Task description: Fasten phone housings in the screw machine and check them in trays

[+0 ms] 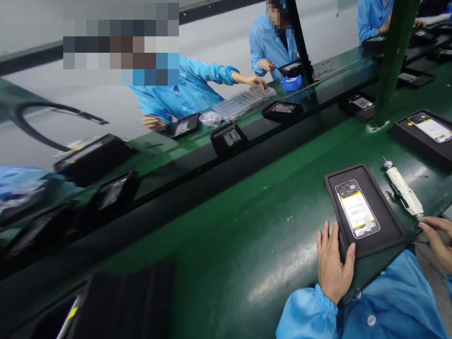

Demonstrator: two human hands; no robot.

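Observation:
My left hand (334,263) rests with fingers spread at the near left edge of a black foam tray (386,221). In that tray lies an opened smartphone (358,209), its white battery and yellow strips showing. To the right of the tray a white electric screwdriver (404,188) lies on the green bench, bit end pointing away from me. My right hand (438,238), partly cut off by the frame's right edge, pinches the screwdriver's tail end, where the cord joins, between thumb and fingers.
Another tray with an opened phone (432,127) sits beyond the screwdriver, beside a green post (393,66). Tiny screws (290,218) lie on the bench (247,235). Black trays (228,139) line a dark conveyor. Across it, people in blue (197,84) work. A blurred dark tray (130,301) stands near left.

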